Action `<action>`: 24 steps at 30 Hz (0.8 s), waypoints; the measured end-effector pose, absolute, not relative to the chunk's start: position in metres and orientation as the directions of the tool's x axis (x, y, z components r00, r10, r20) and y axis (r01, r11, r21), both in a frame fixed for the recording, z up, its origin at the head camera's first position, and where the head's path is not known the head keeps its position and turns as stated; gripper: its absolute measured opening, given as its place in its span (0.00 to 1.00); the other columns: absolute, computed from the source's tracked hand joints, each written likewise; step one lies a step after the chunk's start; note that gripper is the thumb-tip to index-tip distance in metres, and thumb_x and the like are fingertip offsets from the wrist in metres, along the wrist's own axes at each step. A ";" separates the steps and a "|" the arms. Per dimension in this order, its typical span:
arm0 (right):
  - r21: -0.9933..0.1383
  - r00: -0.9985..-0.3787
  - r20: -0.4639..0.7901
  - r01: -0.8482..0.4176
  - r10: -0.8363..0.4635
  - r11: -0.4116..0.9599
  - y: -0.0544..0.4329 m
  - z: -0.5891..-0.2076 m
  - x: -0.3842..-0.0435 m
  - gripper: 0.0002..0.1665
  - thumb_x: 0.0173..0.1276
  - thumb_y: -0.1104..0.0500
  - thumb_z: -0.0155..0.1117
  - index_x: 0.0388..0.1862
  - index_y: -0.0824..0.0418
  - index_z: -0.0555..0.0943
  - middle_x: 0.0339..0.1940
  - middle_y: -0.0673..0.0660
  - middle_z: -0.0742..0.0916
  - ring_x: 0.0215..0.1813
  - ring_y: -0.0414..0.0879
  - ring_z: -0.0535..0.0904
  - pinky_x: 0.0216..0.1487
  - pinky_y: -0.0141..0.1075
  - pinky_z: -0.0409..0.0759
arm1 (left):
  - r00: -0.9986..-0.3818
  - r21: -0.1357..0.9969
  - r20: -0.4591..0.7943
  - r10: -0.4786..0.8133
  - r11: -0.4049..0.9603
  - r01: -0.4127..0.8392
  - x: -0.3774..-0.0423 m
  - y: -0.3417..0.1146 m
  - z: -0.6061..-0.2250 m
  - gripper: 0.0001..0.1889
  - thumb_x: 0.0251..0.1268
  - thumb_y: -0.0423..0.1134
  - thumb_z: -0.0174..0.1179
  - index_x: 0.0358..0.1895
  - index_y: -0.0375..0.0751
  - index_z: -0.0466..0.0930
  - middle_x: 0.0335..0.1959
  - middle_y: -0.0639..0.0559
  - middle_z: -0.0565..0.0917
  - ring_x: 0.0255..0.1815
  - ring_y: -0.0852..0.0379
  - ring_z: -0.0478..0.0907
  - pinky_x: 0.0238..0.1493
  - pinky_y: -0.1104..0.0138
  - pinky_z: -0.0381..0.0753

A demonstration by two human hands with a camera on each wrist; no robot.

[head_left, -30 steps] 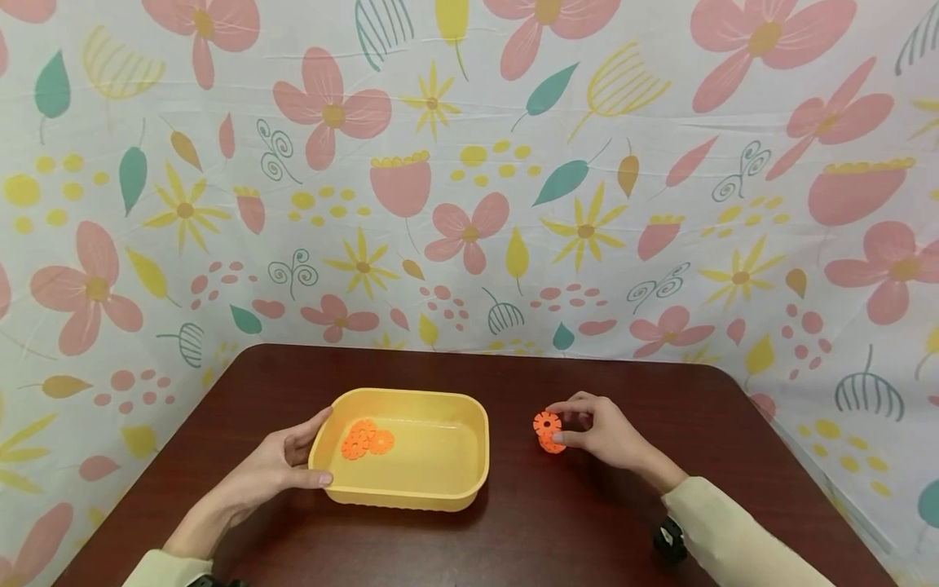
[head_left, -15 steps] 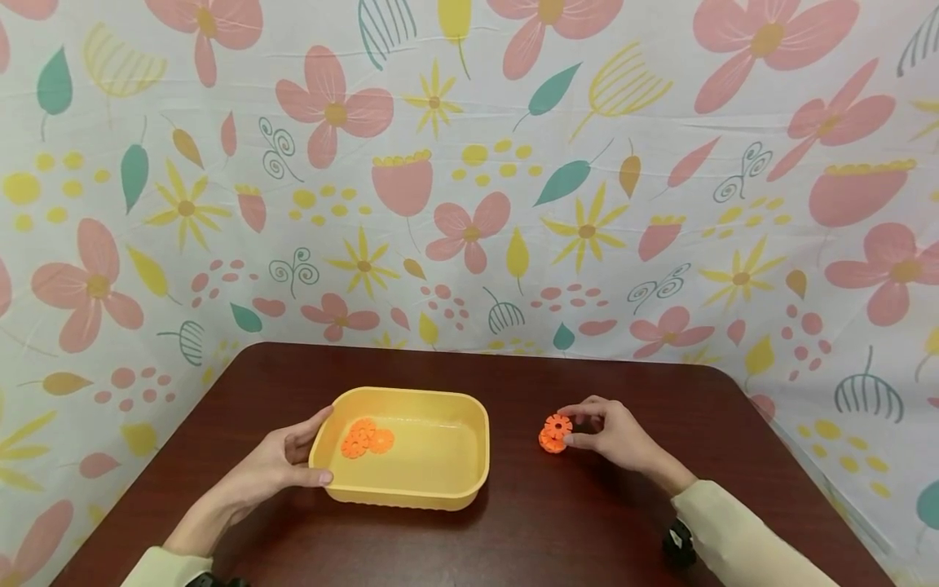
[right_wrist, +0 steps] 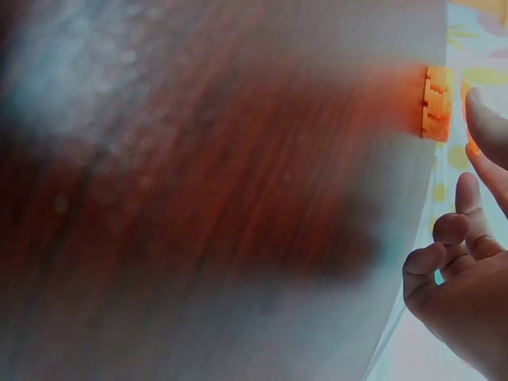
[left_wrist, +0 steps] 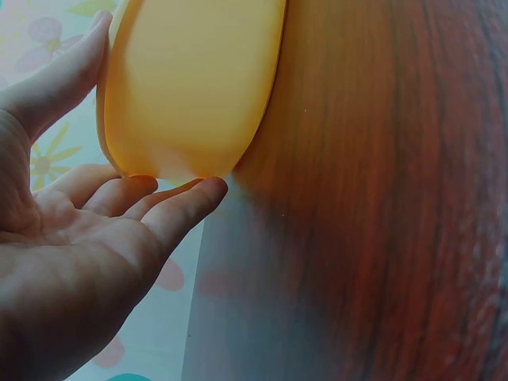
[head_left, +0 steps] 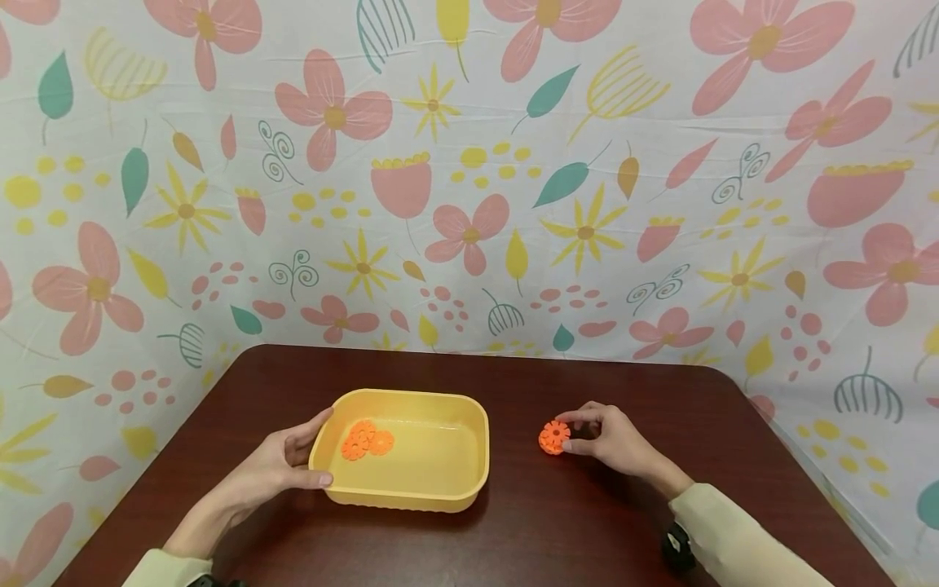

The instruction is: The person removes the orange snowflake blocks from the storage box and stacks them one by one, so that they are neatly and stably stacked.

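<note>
The left hand (head_left: 282,461) has hold of the left end of a yellow tray (head_left: 407,496). Its thumb lies along the near left corner and its fingers reach to the far left, so the tray's end sits between them; the grip is wide, with the fingers only gently bent. In the left wrist view the fingertips touch the end of the tray. The tray stands upright on the desk (head_left: 528,530), left of the middle.

Orange discs (head_left: 355,447) with notched edges lie in the left part of the tray, overlapping one another; three can be made out. The one furthest right looks a little paler than the other two.

The right hand (head_left: 614,440) is well to the right of the tray. Its thumb and forefinger pinch one orange disc (head_left: 552,427), while its other fingers are bent and loosely spread in the right wrist view. Just below that disc is a small stack (right_wrist: 436,105) of orange pieces resting on the desk; the right wrist view shows a narrow gap between the two. How many pieces the stack has is hard to tell.

Both arms wear pale sleeves (head_left: 748,542), with a black device (head_left: 676,548) at each wrist. Behind the far edge of the desk hangs a white cloth (head_left: 469,143) printed with pink, yellow and green flowers and leaves.
</note>
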State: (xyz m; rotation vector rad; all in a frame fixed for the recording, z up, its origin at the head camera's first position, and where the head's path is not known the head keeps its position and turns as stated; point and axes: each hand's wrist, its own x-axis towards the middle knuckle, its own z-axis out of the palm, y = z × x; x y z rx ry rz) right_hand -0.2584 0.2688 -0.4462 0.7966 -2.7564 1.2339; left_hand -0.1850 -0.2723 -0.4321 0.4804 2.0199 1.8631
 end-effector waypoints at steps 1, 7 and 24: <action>-0.693 -0.870 0.216 -0.457 -0.444 0.558 0.269 -0.446 -0.258 0.22 0.65 0.60 0.81 0.57 0.63 0.89 0.38 0.56 0.82 0.35 0.53 0.71 0.34 0.36 0.66 | -0.881 0.997 -0.028 0.471 0.078 0.010 -0.185 -0.272 -0.432 0.51 0.70 0.26 0.67 0.86 0.35 0.41 0.82 0.26 0.54 0.71 0.33 0.72 0.57 0.59 0.84; -0.703 -0.867 0.200 -0.452 -0.457 0.549 0.268 -0.445 -0.256 0.23 0.65 0.59 0.81 0.58 0.63 0.89 0.38 0.57 0.82 0.37 0.55 0.71 0.35 0.37 0.66 | -0.883 0.997 -0.030 0.469 0.078 0.008 -0.185 -0.272 -0.432 0.51 0.70 0.26 0.68 0.86 0.35 0.42 0.81 0.26 0.55 0.70 0.34 0.74 0.57 0.59 0.84; -0.688 -0.863 0.187 -0.456 -0.470 0.564 0.267 -0.451 -0.260 0.26 0.64 0.57 0.81 0.59 0.66 0.88 0.39 0.55 0.81 0.38 0.52 0.72 0.35 0.34 0.69 | -0.884 0.997 -0.022 0.466 0.079 0.017 -0.185 -0.272 -0.433 0.51 0.69 0.26 0.68 0.86 0.35 0.42 0.82 0.27 0.53 0.72 0.33 0.71 0.57 0.60 0.83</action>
